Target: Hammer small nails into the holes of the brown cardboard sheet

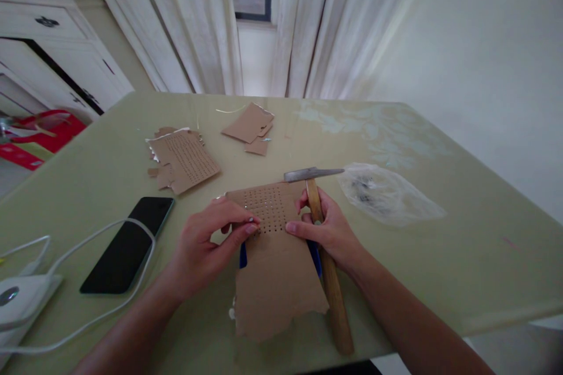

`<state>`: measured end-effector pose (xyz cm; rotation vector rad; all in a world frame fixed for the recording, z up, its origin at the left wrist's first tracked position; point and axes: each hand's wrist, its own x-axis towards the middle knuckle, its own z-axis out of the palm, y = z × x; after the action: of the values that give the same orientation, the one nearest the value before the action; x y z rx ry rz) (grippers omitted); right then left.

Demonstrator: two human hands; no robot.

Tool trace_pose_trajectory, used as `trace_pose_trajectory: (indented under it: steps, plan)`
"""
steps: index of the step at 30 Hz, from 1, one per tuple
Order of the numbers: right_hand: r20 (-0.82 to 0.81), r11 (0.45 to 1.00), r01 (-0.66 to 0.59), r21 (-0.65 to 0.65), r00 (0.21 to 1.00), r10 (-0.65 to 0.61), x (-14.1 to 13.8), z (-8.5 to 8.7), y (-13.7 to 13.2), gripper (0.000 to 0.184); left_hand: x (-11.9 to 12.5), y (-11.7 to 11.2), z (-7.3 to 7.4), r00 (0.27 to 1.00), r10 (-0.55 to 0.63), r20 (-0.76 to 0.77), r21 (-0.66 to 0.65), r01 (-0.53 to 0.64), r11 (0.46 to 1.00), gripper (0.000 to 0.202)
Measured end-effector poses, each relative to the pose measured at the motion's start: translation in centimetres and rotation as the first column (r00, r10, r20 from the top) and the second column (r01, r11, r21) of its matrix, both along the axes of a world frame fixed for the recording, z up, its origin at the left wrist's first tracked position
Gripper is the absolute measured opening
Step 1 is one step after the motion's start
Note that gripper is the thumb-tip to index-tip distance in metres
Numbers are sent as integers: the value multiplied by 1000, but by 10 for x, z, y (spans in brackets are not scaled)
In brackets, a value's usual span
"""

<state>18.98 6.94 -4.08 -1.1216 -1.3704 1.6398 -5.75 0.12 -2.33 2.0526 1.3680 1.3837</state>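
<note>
A torn brown cardboard piece [277, 275] with rows of small punched holes lies on the green table [461, 258] in front of me, over something blue. My left hand [206, 243] pinches its fingertips together at the left edge of the hole grid; what they hold is too small to see. My right hand [328, 228] grips the wooden handle of a hammer [328, 258], whose metal head points across the cardboard's top right corner. The right thumb rests on the cardboard.
Another perforated cardboard piece [182, 159] and plain scraps [250, 126] lie farther back. A clear plastic bag [387, 193] with small dark items sits to the right. A black phone [129, 243], a white cable [88, 281] and a white device [20, 304] are at left.
</note>
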Motion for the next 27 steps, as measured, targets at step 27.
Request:
trace_pose_trajectory:
  steps: [27]
  plan:
    - [-28, 1000, -12, 5, 1000, 12, 0, -5, 1, 59, -2, 0, 0, 995, -89, -48, 35, 91, 995, 10]
